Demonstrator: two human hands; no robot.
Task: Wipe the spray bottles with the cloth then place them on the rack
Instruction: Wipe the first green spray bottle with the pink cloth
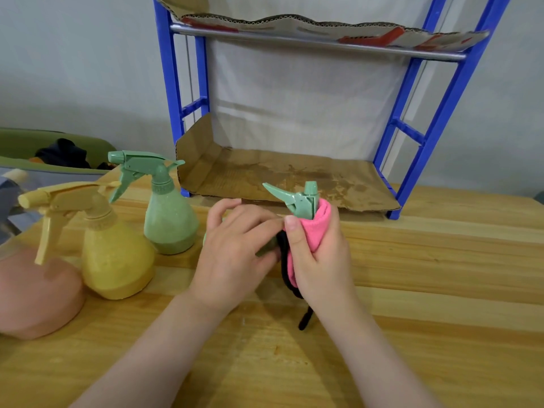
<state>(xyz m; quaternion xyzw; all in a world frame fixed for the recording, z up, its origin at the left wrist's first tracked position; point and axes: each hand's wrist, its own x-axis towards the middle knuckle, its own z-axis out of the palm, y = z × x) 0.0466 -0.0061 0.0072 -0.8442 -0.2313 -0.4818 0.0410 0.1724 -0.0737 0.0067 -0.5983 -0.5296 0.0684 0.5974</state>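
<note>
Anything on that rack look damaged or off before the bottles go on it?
Yes. The cardboard liner on the lower shelf of the blue rack is blotched with dark stains, and its left end curls up. The upper cardboard sags unevenly with a ragged front edge. No bottles are spilled or tipped.

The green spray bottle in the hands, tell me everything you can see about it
The held green spray bottle looks like matte plastic. Only its head shows clearly: a trigger pointing up and left, and a short cap on top. It is tilted, over the wooden table, in front of the blue rack. The pink cloth, edged in black, wraps its neck, gripped by the right hand. The left hand grips the body, which is mostly hidden; only a sliver of green shows between the fingers.
</note>
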